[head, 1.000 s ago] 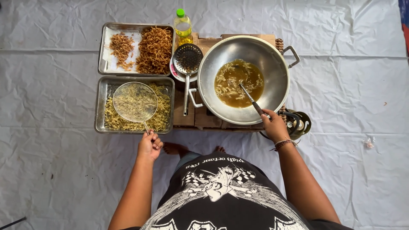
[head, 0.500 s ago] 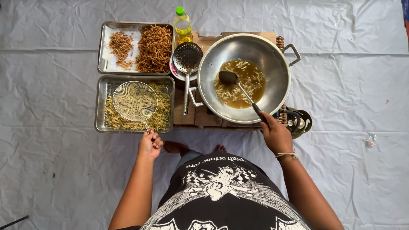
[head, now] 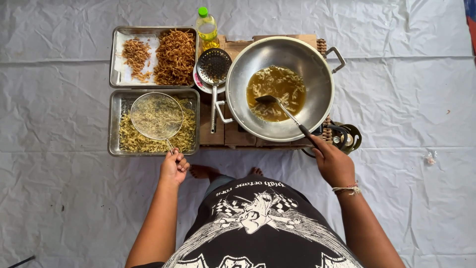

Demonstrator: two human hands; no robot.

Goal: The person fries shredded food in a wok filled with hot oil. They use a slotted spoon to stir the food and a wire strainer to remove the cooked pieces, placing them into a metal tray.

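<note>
1. The right hand is closed around the dark handle of a ladle, whose bowl sits in the brown oil of the steel wok, among pale strips frying there.
2. The left hand grips the thin handle of a round wire skimmer; its mesh disc lies over the lower steel tray, which is filled with pale raw strips.
3. Whether the mesh rests on the strips or hangs just above them cannot be told from this height.
4. The upper tray, touching the lower one, holds two heaps of browned, fried strips on white paper.
5. Between the trays and the wok a perforated metal skimmer lies on a small plate, handle pointing toward the person.
6. A bottle of yellow oil with a green cap stands just behind that skimmer.
7. The wok sits on a burner over wooden boards; a grey tarp covers the ground.
</note>
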